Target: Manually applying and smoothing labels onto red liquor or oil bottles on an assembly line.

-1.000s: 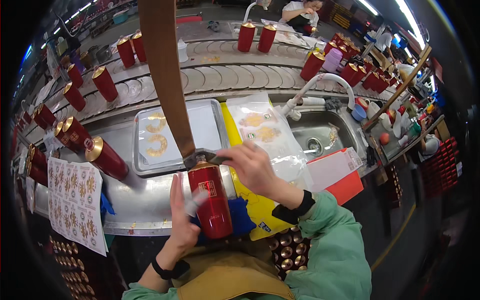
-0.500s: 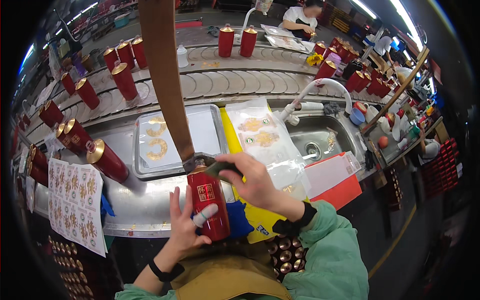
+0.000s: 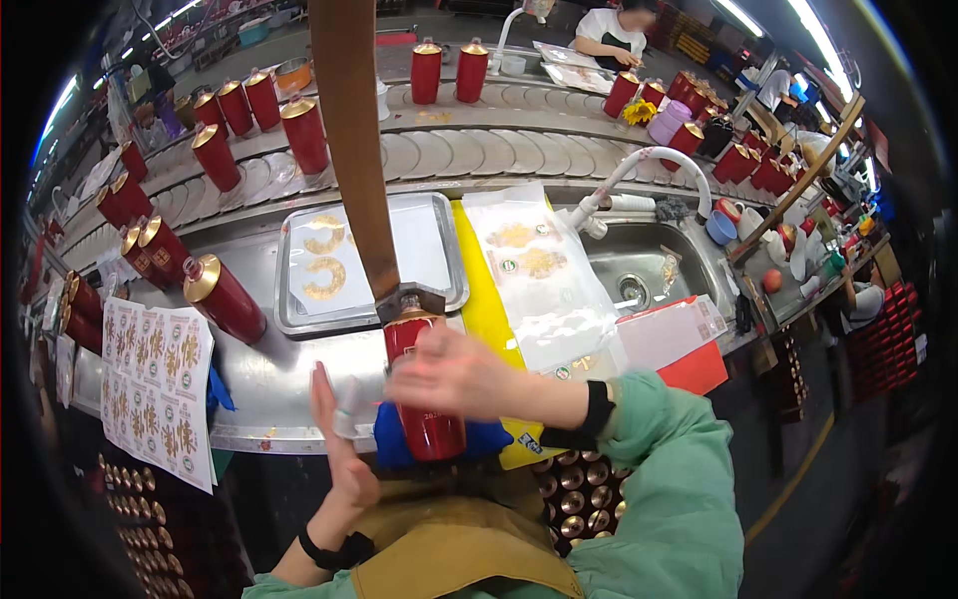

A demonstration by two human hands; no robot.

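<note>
A red bottle [image 3: 435,439] with a gold shoulder leans in front of me, its neck end at the metal fitting [image 3: 409,302] on the lower end of a wooden bar [image 3: 359,150]. Across the bottle's front lies my right hand [image 3: 454,371], smeared by motion, so I cannot make out whether its fingers hold anything. Just left of the bottle and apart from it, my left hand [image 3: 344,439] has its fingers stretched out, one of them wrapped in white. Blue cloth [image 3: 394,439] sits under and around the bottle's lower part.
A metal tray [image 3: 289,321] with gold decals lies behind the bottle. Decal sheets [image 3: 534,290] rest on a yellow sheet [image 3: 484,299], beside a sink [image 3: 684,290]. More red bottles [image 3: 225,299] stand at left, near a printed sheet [image 3: 155,389]. A conveyor [image 3: 479,155] runs behind.
My right hand has come down from the bottle's shoulder to its front; the dark green pad it held no longer shows. My left hand has moved off the bottle to the left.
</note>
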